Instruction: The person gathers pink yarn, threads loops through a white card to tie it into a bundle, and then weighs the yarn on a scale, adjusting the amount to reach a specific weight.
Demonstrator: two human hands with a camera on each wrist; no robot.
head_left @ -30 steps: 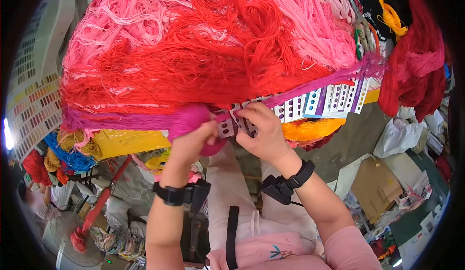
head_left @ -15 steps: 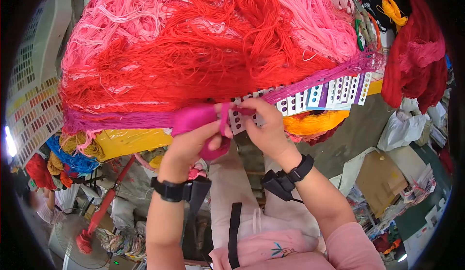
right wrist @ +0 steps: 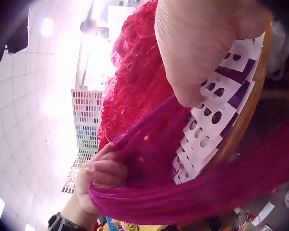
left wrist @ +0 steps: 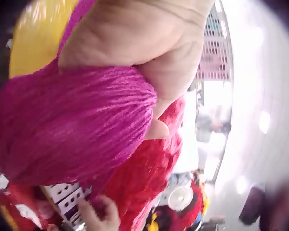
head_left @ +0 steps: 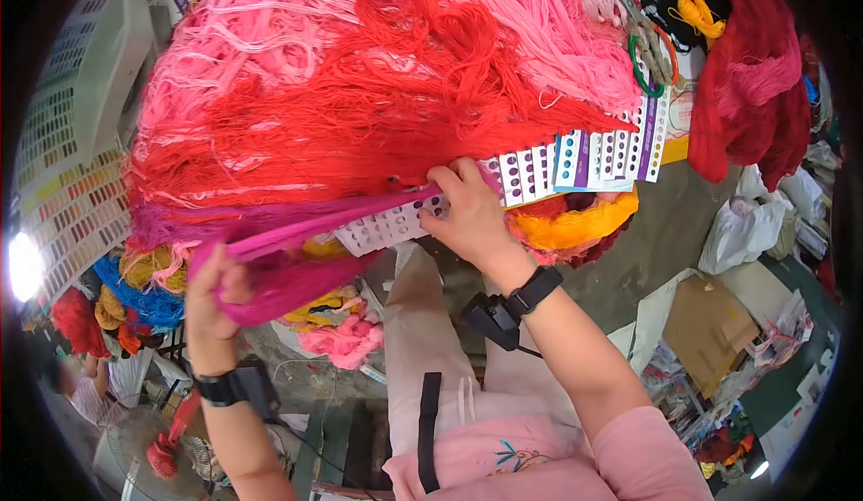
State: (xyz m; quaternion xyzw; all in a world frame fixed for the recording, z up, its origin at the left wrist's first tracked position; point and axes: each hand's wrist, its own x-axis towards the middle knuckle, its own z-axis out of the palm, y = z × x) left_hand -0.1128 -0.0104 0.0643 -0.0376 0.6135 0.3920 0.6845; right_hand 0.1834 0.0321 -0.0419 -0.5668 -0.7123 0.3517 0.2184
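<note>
A magenta skein of yarn (head_left: 274, 296) stretches between my two hands along the front edge of the yarn pile. My left hand (head_left: 214, 292) grips its left end, fingers curled through the loop; in the left wrist view the strands (left wrist: 77, 127) bunch thickly below the palm. At the other end, my right hand (head_left: 472, 213) pinches the magenta strands over a row of white cards with round holes (head_left: 382, 229). Its fingertips are partly hidden in the head view. Red yarn (head_left: 333, 141) lies just behind both hands.
Pink yarn (head_left: 548, 29) covers the back of the pile. More punched cards (head_left: 584, 159) fan out at the right edge, above a hanging orange skein (head_left: 584, 227). Dark red yarn (head_left: 751, 78) hangs at right. A fan (head_left: 157, 451) stands at lower left.
My left hand has moved left and toward the body, drawing the bunched magenta skein out into a long loop. The magenta strands over the right-hand cards have come away, uncovering the cards.
</note>
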